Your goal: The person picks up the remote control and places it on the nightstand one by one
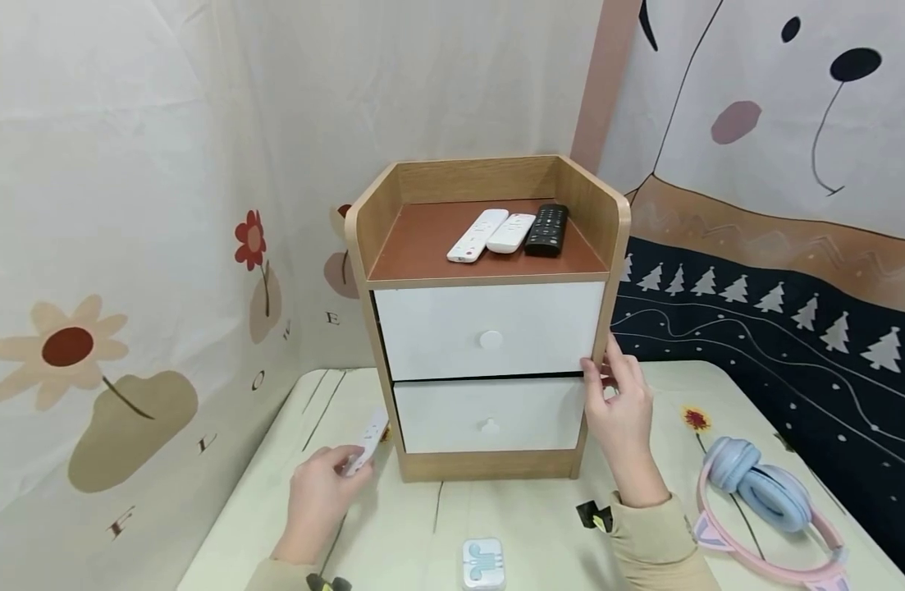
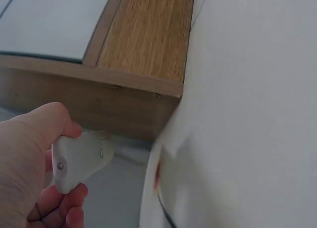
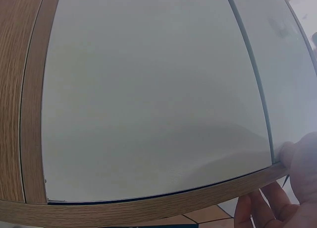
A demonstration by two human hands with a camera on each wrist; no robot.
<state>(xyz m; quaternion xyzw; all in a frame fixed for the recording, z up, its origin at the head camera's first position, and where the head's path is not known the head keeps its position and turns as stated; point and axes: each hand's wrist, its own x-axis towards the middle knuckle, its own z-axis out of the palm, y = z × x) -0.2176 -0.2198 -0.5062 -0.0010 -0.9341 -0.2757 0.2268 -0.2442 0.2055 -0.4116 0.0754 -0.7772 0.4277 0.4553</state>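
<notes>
A small wooden cabinet (image 1: 489, 466) with two white drawers stands upright on the table. My left hand (image 1: 322, 492) pinches a white remote control (image 1: 368, 443) by its near end, beside the cabinet's lower left side. In the left wrist view the remote (image 2: 81, 158) shows a rounded end between thumb and fingers. At the cabinet's right side, my right hand (image 1: 623, 402) grips the edge, thumb on the front near the gap between the drawers and fingers round the side panel. Both drawers, upper (image 1: 430, 332) and lower (image 1: 441, 419), are closed.
On the cabinet's brown top lie a long white remote (image 1: 477, 235), a shorter white remote (image 1: 511, 233) and a black remote (image 1: 546, 230). Boxed earphones (image 1: 484, 564) lie at the table's front. Blue and pink headphones (image 1: 773, 497) lie at right. Printed curtains hang behind.
</notes>
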